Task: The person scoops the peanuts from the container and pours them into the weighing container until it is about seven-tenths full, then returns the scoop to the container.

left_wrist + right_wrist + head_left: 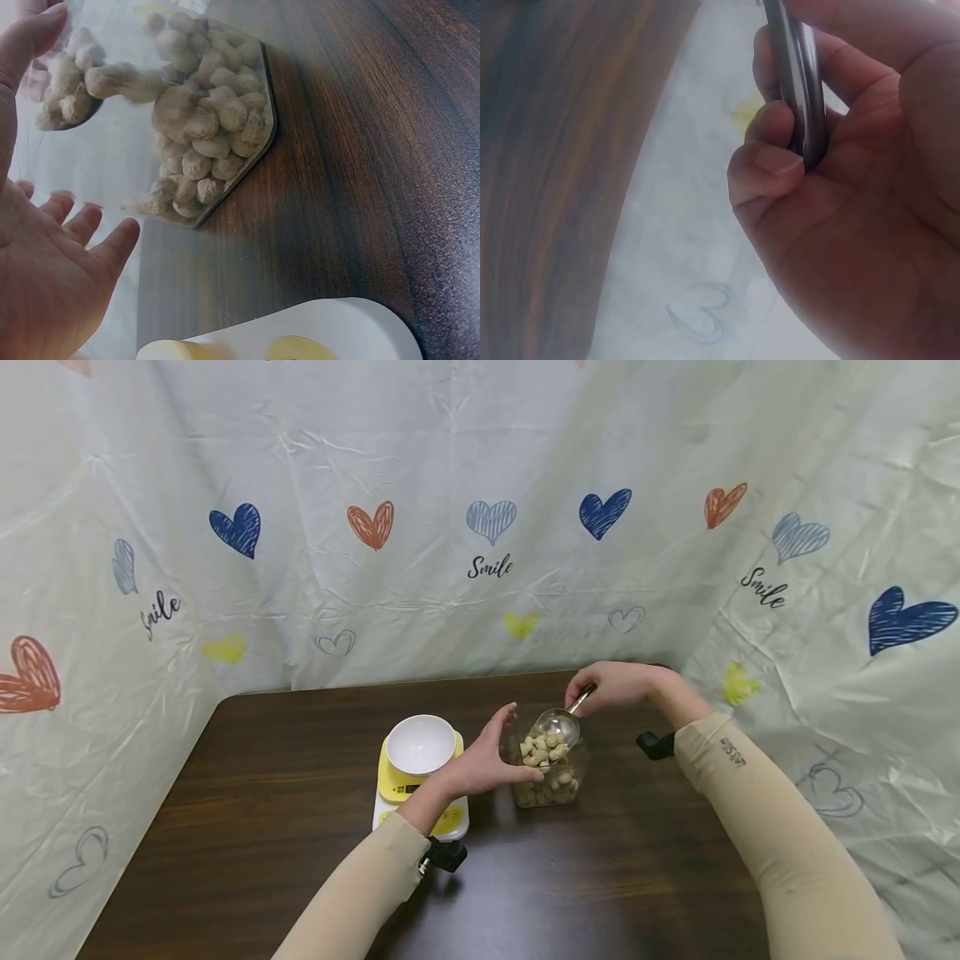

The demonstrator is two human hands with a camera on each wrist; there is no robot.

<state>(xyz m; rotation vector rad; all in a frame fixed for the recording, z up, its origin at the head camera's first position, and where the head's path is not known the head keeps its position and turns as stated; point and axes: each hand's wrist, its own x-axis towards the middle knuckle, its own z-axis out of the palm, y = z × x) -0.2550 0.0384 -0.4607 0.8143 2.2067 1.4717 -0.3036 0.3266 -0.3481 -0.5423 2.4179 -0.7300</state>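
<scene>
A polished metal scoop (562,723), its rounded bowl loaded with pale, tan peanuts in ridged shells, is held tilted, handle raised, at the mouth of a clear plastic container (582,758) on a dark wood-grain table (300,860). More peanuts (206,150) are heaped inside, below the scoop. The container is seen just right of a yellow-and-white scale (392,787), on which a white bowl (422,743) is set.

The scale's display is partly covered by the left hand and wrist; the container's far rim is hard to make out, and its upper part is cut off in the left wrist view. From the right wrist, only the scoop's handle is shown.

The handle is gripped by the curled fingers of the right hand (621,683), reached in from the far right. The left hand (483,764) is spread wide at the container's left side, thumb and fingers well apart; whether the wall is touched cannot be told.
</scene>
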